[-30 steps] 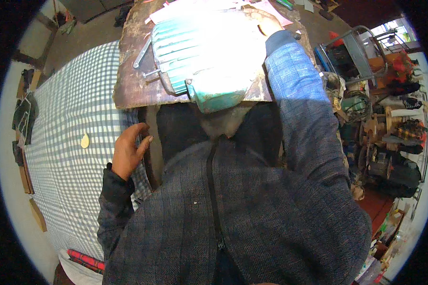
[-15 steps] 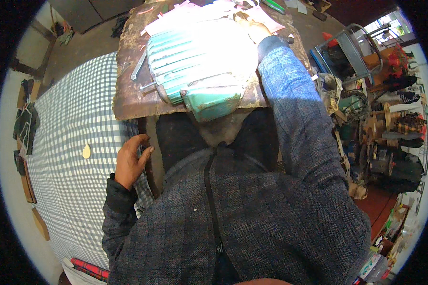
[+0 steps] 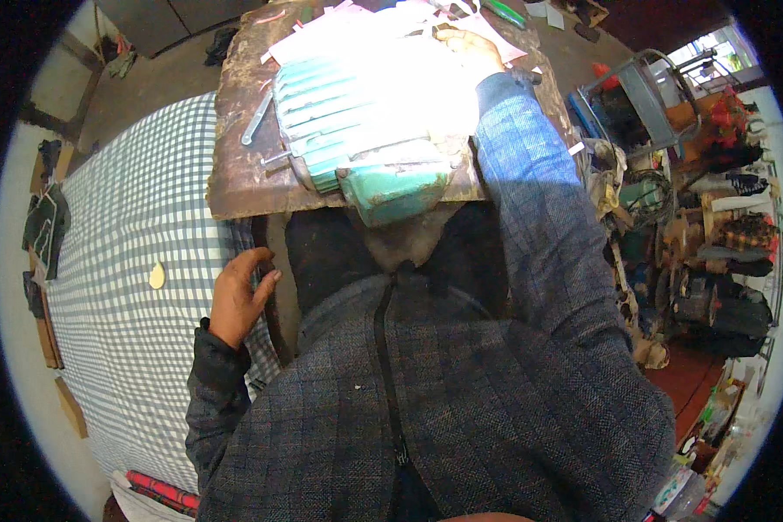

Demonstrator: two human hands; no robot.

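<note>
A green finned motor housing (image 3: 394, 193) lies on the worn wooden table (image 3: 252, 184), its middle and far end washed out by bright light. My right arm reaches along its right side, and my right hand (image 3: 476, 50) is at its far end among pale papers. The fingers there are bent together; glare hides what they hold. My left hand (image 3: 242, 297) hangs low on the left beside the checked cloth, thumb apart from the fingers, with nothing in it. Left of the housing are an open-end wrench (image 3: 257, 119) and a bolt (image 3: 277, 159) projecting near its foot.
Pink papers (image 3: 309, 36) and a green-handled item (image 3: 503, 12) lie at the table's far side. A checked cloth (image 3: 122, 226) with a yellow piece (image 3: 157, 276) on it covers a bed-like surface at left. A metal-framed chair (image 3: 661, 96) and cluttered goods stand at right.
My right hand has shifted slightly right at the housing's far end. The view has moved a little. My left hand stays where it was.
</note>
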